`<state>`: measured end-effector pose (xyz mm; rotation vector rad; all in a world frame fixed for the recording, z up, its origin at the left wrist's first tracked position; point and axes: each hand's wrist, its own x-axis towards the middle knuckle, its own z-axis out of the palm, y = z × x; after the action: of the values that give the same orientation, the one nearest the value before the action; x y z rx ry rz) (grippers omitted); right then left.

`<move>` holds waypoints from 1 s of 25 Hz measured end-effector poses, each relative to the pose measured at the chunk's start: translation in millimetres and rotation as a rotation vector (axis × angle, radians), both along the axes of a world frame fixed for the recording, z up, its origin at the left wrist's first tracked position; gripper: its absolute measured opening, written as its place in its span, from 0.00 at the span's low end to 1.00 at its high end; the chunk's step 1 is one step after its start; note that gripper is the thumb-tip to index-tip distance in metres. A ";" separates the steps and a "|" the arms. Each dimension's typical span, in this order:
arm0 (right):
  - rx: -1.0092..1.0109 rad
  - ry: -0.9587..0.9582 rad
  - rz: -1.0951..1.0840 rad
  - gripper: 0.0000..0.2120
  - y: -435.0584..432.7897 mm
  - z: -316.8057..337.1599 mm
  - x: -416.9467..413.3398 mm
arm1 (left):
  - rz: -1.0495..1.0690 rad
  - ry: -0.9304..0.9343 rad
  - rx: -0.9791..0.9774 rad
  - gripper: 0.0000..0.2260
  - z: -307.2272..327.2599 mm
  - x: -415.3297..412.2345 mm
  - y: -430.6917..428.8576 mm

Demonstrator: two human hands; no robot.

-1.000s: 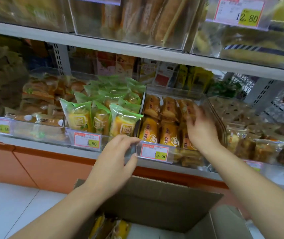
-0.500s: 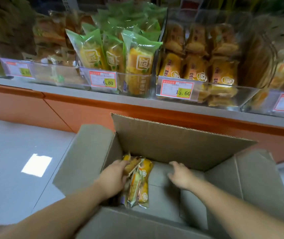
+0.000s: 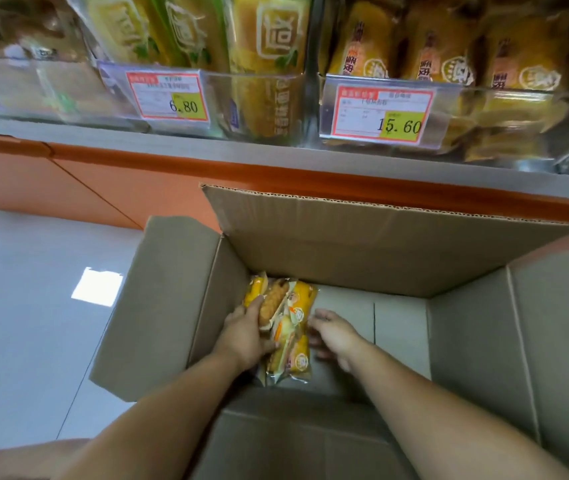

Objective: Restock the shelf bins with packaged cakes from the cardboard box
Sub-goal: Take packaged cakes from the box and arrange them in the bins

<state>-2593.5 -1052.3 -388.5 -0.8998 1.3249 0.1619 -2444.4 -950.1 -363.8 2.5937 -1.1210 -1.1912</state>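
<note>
Floor: a pale grey glossy floor (image 3: pixel 27 358) on the far left, with two bright patches of light on it.
Shelf: one grey shelf ledge (image 3: pixel 207 148) runs across above an orange base panel (image 3: pixel 68 181).
Bins: three clear plastic shelf bins stand side by side on the ledge.
Left bin (image 3: pixel 16 81): brownish wrapped pastries, too blurred to count.
Middle bin (image 3: pixel 113 77): three green-and-yellow wrapped cakes (image 3: pixel 186 32) stand upright in its front row.
Right bin (image 3: pixel 504 98): three orange-wrapped cakes (image 3: pixel 439 43) stand upright in its front row, with more lying flat below them.
Price tags: two red-bordered white price tags can be read, the 6.80 tag (image 3: pixel 167 95) on the middle bin and the 15.60 tag (image 3: pixel 383 112) on the right bin.
Box: one open brown cardboard box (image 3: pixel 380 244) sits on the floor below the ledge, all four flaps folded out.
Left hand (image 3: pixel 245 330): down inside the box, thumb laid over the left side of the bundle and gripping it.
Cakes in the box: a small bundle of yellow packaged cakes (image 3: pixel 298 320) on the box floor against the left wall. Three tops show at the far end, and the rest overlap too much to count.
Right hand (image 3: pixel 333 329): just beside the bundle's right edge. Its fingers are blurred, so I cannot tell whether it has a hold.
Since half a second ago: the left hand is still on the bundle. The right hand has slid left from the bare box floor towards the bundle. A second ago both hands were up at the bins.
</note>
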 end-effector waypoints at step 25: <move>0.090 0.050 -0.332 0.12 -38.6 -25.6 -96.6 | 0.231 0.031 -0.043 0.25 -20.1 11.8 -35.4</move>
<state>-2690.1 -1090.8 -414.0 -0.5933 1.4823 -0.0149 -2432.6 -985.5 -383.9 2.5764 -0.8054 -1.1380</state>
